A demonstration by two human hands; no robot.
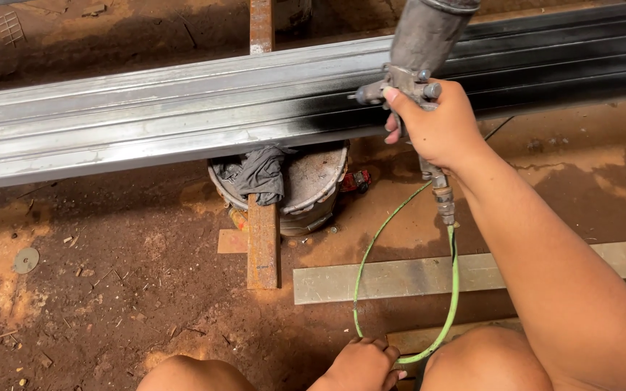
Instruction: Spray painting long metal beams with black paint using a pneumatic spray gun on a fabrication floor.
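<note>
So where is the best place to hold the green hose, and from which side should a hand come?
Probably low on the loop of the green hose, near where the left hand already grips it. It hangs free there, clear of the spray gun, so a hand can close around it from below.

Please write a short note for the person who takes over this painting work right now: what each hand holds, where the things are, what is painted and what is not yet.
Right hand: closed on the spray gun, nozzle aimed at the metal beams.
Left hand: low between the knees, fingers closed on the green air hose, which loops up to the gun's base.
Beams: lying side by side across a bucket with a grey rag on it, over red dirt ground.
Done: the right stretch of the beams is black, ending near the gun.
Left: the stretch to the left of the gun is bare grey metal.
</note>
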